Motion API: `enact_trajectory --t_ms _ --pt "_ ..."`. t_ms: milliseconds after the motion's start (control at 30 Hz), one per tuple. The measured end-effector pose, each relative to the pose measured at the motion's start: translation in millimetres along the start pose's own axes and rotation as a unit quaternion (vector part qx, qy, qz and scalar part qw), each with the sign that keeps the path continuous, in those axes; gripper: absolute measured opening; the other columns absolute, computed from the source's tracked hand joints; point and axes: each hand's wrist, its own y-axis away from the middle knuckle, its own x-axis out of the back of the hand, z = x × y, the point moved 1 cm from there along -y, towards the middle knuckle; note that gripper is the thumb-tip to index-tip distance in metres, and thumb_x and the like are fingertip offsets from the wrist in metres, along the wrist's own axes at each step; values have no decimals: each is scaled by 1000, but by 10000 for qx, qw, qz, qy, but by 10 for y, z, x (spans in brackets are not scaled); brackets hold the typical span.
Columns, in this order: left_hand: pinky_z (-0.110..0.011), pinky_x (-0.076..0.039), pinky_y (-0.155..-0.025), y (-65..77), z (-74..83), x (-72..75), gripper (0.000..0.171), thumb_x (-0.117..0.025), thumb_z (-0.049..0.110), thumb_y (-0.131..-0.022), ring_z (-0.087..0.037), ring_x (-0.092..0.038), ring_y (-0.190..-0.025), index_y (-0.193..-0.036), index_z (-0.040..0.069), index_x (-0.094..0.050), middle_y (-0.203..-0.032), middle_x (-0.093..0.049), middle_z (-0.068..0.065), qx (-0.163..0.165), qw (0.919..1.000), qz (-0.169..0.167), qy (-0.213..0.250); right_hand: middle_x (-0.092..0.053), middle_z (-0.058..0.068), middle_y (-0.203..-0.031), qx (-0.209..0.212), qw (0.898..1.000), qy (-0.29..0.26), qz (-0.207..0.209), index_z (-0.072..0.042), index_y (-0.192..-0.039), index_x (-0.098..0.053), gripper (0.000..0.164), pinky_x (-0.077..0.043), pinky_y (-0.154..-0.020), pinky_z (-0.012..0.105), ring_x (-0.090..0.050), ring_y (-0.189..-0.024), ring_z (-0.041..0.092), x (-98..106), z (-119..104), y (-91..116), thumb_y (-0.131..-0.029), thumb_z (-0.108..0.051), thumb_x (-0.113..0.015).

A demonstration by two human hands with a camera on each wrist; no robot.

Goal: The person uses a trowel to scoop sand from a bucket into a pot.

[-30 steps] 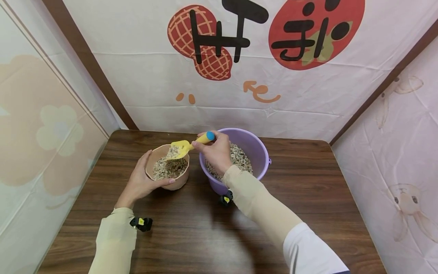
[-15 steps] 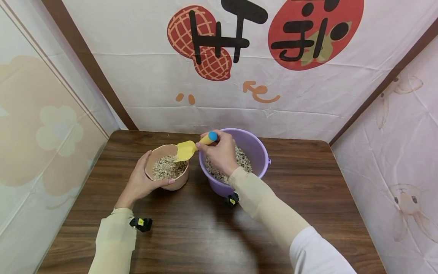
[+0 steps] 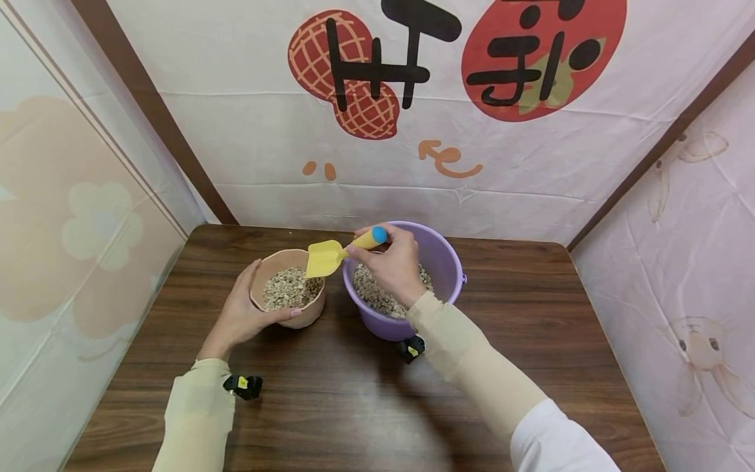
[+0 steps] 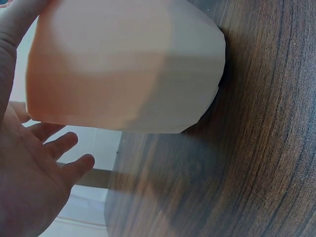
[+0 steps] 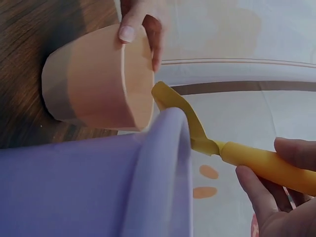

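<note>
A peach-coloured faceted flowerpot [image 3: 309, 316] with pale gravel [image 3: 288, 290] inside stands on the table's left half. My left hand [image 3: 244, 310] holds it from the left, thumb at the near side and fingers round the far side. My right hand [image 3: 396, 267], over the purple bucket [image 3: 445, 269], grips a yellow toy shovel [image 3: 324, 259] by its blue-ended handle. The blade hangs at the pot's right rim, looking bare of gravel from above. More gravel [image 3: 377, 296] lies in the bucket, partly hidden by my hand. In the right wrist view the shovel's handle [image 5: 261, 162] sits between thumb and fingers.
The brown wooden table [image 3: 330, 406] meets a printed cloth wall [image 3: 501, 203] behind the bucket, with cloth walls on both sides too. Only a narrow gap separates pot and bucket. A black wrist camera [image 3: 243, 386] sits on the left sleeve, another [image 3: 411, 348] beside the bucket's base.
Gravel on the shovel has gone into the pot, and the blade has turned over. My right hand has drawn the shovel rightward, over the bucket. The left hand and pot have stayed still.
</note>
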Motion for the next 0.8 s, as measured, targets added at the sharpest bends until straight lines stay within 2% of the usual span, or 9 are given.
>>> enact_trajectory --t_ms 133,233,400,533,667,800 --pt "-70 -31 -108 -5 -12 -4 134 -94 46 -67 -48 -29 -143 -164 11 -9 -165 -17 -22 2 10000 -7 -29 -74 8 -94 -63 9995 -308 -4 -1 -101 -77 21 -55 -63 23 -68 -77 16 100 -14 22 -82 -3 -85" --pt "-70 -31 -108 -13 -23 -13 134 -94 47 -67 -48 -29 -143 -164 11 -9 -165 -17 -22 -2 10000 -2 -41 -72 10 -93 -70 9974 -715 -22 3 -103 -75 23 -51 -61 22 -62 -74 14 187 -12 37 -83 -2 -83" --pt "-70 -31 -108 -17 -23 -20 135 -95 48 -67 -48 -29 -142 -164 11 -10 -164 -18 -22 -4 10000 4 -31 -70 15 -98 -183 9887 -1486 -44 13 -111 -69 29 -58 -74 26 -65 -84 16 336 -2 60 -85 4 -79" --pt "-69 -32 -108 -10 -16 -14 134 -95 45 -67 -48 -30 -142 -164 10 -10 -164 -18 -23 -16 10000 4 -26 -70 20 -106 -256 9835 -1789 26 15 -114 -66 32 -60 -82 33 -67 -91 20 456 12 82 -86 5 -78" --pt "-68 -32 -108 -10 -9 -7 132 -95 42 -68 -48 -31 -141 -164 8 -11 -163 -20 -24 -87 10000 30 21 -69 27 -110 -258 9768 -2124 93 18 -115 -63 34 -60 -84 36 -68 -94 24 575 52 110 -86 7 -77" --pt "-68 -32 -108 -8 3 -8 132 -96 41 -67 -48 -32 -141 -163 7 -11 -162 -21 -24 -116 9999 55 40 -68 28 -109 -264 9663 -2556 115 21 -117 -58 36 -59 -87 40 -69 -96 25 699 92 147 -87 10 -74"
